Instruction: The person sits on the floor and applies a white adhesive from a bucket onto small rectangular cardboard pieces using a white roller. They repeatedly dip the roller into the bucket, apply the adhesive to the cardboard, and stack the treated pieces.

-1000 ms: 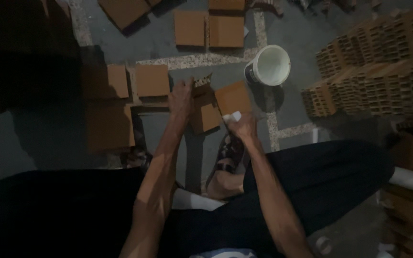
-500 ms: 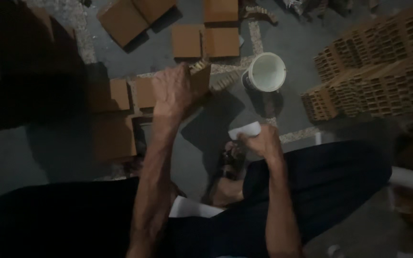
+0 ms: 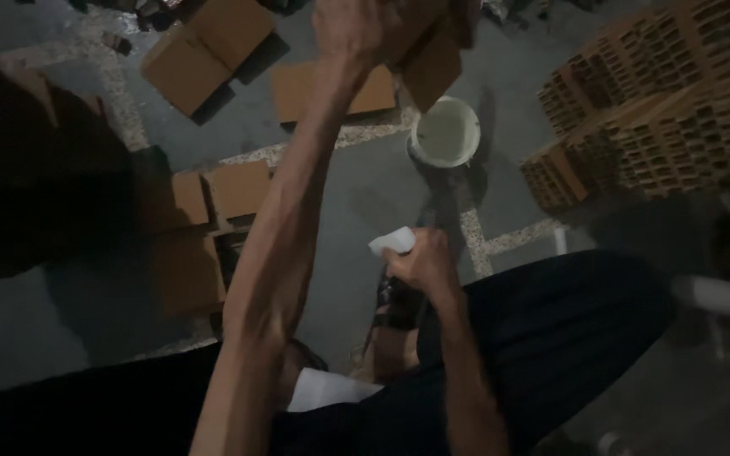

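Floor (image 3: 365, 194) of grey concrete is lying open in the middle, hemmed by stacked hollow bricks (image 3: 661, 110) on the right and flat brown tiles (image 3: 213, 51) along the top and left; the clearest room is running between those tiles and the white bucket (image 3: 445, 131). Dark trouser legs are filling the lower edge. Since half a second ago the left hand (image 3: 365, 29) has been rising toward the top edge, taking the brown tile (image 3: 433, 51) up off the floor and well above the bucket. That tile is looking flat, square-cornered and dull brown, its top cut off by the picture's edge. The left hand is closing around its side. The right hand (image 3: 420, 266) is staying low above the sandalled foot, curling tightly around a small white piece (image 3: 392, 242).
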